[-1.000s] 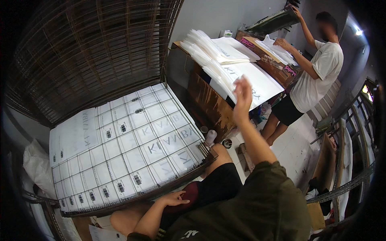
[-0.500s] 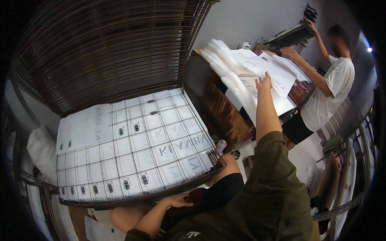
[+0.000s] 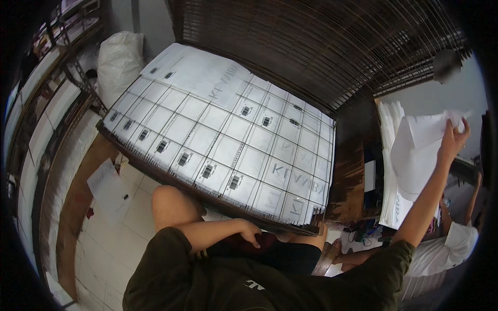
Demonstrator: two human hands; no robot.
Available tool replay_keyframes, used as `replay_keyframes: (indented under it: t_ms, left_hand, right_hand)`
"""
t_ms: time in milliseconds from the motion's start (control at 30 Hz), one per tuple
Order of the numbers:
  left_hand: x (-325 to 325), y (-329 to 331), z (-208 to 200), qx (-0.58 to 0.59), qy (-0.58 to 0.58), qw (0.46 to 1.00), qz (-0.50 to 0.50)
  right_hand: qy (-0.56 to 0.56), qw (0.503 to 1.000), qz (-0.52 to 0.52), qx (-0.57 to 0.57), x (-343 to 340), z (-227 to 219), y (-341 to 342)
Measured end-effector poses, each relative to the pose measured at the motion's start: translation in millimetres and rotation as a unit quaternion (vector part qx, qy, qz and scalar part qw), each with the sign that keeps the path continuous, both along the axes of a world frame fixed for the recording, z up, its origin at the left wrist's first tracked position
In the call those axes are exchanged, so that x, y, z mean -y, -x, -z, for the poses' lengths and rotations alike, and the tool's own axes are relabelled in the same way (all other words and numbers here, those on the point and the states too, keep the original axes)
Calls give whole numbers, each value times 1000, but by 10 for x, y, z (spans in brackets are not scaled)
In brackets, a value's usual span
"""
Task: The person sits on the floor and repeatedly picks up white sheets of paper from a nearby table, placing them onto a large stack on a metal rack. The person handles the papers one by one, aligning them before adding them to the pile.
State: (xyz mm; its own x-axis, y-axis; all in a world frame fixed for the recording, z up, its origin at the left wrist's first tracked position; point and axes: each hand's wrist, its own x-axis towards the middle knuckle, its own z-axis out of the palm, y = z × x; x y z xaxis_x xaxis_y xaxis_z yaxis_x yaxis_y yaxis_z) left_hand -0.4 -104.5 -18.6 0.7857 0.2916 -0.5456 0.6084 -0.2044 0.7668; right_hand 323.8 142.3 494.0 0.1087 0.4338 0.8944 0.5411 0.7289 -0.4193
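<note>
My right hand [image 3: 454, 139], reaching out at the right, pinches the top edge of a large white printed sheet [image 3: 423, 155]. The sheet curls and hangs from my fingers in front of a tall stack of white sheets [image 3: 390, 116]. My left hand [image 3: 250, 232] rests over my lap with loosely bent fingers and nothing in it. Before my knees lies a metal wire-grid rack [image 3: 223, 136], with white sheets bearing dark print under its wires. One loose printed sheet [image 3: 189, 72] lies on top of the grid at its far left part.
Raised wire racks [image 3: 321, 46] lean over the far side. A bulging white sack [image 3: 120, 59] stands at the far left, near side shelving [image 3: 57, 114]. On the tiled floor lies a loose sheet [image 3: 111, 189]. At the lower right is a co-worker in a white shirt [image 3: 441, 251].
My view has swung right. My right hand, earlier stretched open over the stack, now grips a sheet and lifts it. My left hand stays over my lap.
</note>
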Motion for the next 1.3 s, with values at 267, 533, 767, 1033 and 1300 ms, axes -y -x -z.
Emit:
replay_keyframes:
  t_ms: [267, 533, 767, 1033, 1300]
  left_hand:
    - [-18, -41, 229, 43, 20, 999, 2]
    - [69, 66, -121, -11, -25, 1000, 12]
    - [114, 46, -130, -4, -77, 997, 13]
    - [47, 25, -218, 34, -123, 992, -15]
    - [19, 235, -512, 71, -109, 990, -62]
  right_hand:
    - [249, 909, -158, 293, 440, -113, 1959]
    - [308, 758, -403, 410, 1048, 157, 3313]
    - [367, 756, -463, 280, 526, 407, 3829]
    - [450, 781, -431, -38, -777, 2479, 3921]
    - [527, 763, -340, -156, -1238, 4193, 4347]
